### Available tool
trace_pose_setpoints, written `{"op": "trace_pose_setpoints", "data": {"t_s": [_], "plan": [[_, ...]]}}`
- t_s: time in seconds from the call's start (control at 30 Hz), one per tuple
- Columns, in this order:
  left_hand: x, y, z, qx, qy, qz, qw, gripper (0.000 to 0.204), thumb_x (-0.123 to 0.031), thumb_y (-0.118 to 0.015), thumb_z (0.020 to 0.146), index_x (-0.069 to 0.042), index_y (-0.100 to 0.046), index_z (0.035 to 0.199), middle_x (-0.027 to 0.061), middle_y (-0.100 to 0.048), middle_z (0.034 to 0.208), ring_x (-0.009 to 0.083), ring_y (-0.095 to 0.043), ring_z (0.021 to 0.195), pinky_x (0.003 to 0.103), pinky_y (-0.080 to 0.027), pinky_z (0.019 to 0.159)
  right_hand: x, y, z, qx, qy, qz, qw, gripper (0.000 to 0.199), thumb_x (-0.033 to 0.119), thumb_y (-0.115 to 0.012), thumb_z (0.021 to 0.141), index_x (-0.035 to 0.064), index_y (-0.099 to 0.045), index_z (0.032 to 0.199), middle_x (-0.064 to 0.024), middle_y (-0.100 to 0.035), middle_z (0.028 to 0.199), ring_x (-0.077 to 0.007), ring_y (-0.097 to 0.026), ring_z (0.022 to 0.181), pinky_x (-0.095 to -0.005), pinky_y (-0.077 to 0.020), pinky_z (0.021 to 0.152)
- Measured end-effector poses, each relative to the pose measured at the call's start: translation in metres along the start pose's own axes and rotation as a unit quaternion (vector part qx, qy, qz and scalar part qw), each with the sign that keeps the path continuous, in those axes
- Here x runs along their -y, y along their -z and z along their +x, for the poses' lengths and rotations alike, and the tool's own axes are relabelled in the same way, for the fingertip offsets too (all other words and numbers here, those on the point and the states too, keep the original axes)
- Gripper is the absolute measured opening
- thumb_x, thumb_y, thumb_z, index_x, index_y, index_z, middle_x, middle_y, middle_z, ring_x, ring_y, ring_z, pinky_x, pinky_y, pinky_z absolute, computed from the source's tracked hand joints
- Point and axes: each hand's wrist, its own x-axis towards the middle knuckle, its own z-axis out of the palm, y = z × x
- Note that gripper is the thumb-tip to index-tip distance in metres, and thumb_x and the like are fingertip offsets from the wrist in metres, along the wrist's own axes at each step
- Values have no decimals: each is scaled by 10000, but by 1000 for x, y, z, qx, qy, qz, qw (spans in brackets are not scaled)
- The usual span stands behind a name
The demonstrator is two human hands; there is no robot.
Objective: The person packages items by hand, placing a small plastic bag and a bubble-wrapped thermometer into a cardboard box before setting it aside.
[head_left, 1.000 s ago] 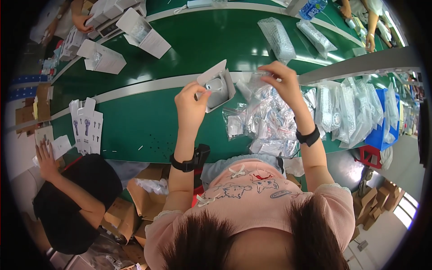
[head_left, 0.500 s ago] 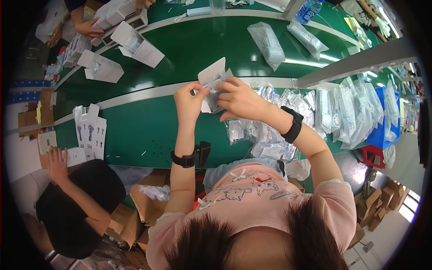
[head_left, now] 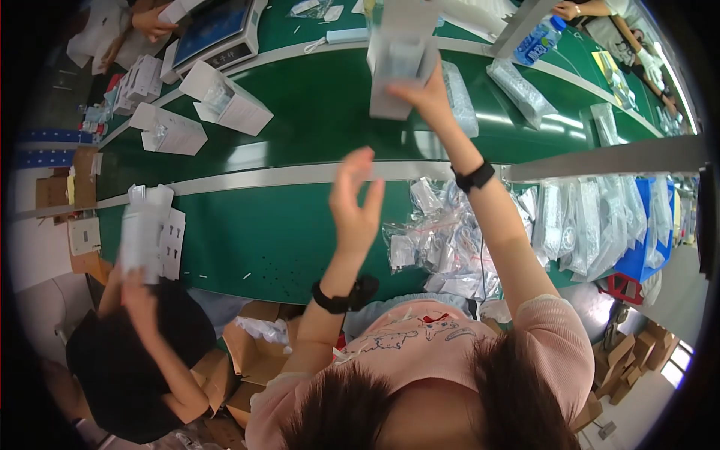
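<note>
My right hand [head_left: 431,94] is stretched far out over the green conveyor belt [head_left: 315,112] and grips a white carton box [head_left: 397,64] from below. My left hand [head_left: 356,202] hangs in the air above the near green table [head_left: 262,240], fingers apart, holding nothing. Both wrists wear black bands. A heap of small clear plastic bags [head_left: 450,240] lies on the table just right of my left hand.
Two white open boxes [head_left: 225,97] [head_left: 169,129] lie on the belt at the left. Long clear bags [head_left: 525,90] rest on the belt's right side. A person at the left holds white cartons [head_left: 150,229]. More bagged parts [head_left: 592,225] and a blue bin [head_left: 649,240] sit right. Cardboard boxes [head_left: 247,352] lie below.
My right hand has carried the white box from in front of me up and out over the belt. My left hand has let go of it and opened.
</note>
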Motion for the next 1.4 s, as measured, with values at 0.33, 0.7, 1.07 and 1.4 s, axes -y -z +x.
{"op": "trace_pose_setpoints", "data": {"t_s": [0.33,0.7,1.07,1.4], "plan": [[33,16,-57,139,33,126,982,215,25,-590,705,-16,-529,907,142,-552,1046,292,-536,958,344,-435,803,-78,27,50,-26,206,-421,883,864,300,-772,604,41,-311,1288,-192,-446,1187,-320,-424,1100,-390,-370,922],[48,17,-57,326,30,540,776,891,-302,-788,524,-43,-372,1269,195,-284,1327,387,-320,1170,450,-313,936,-86,55,28,39,-253,-623,739,845,360,-702,643,82,-275,1317,-251,-448,1164,-416,-482,1012,-445,-446,821],[106,85,-28,327,-128,618,704,890,-255,-743,584,-53,-286,1321,247,-224,1335,437,-290,1185,528,-288,950,-77,105,-15,-66,-294,57,952,762,116,-649,682,41,-241,1321,-155,-490,1097,-253,-546,925,-363,-472,782],[58,52,-14,259,28,629,733,640,-222,-717,556,-22,-480,1116,225,-298,1263,433,-359,1112,513,-353,890,48,78,-128,-149,-303,236,911,540,112,-589,736,41,-376,1227,-104,-537,1053,-200,-571,870,-321,-494,723]]}}
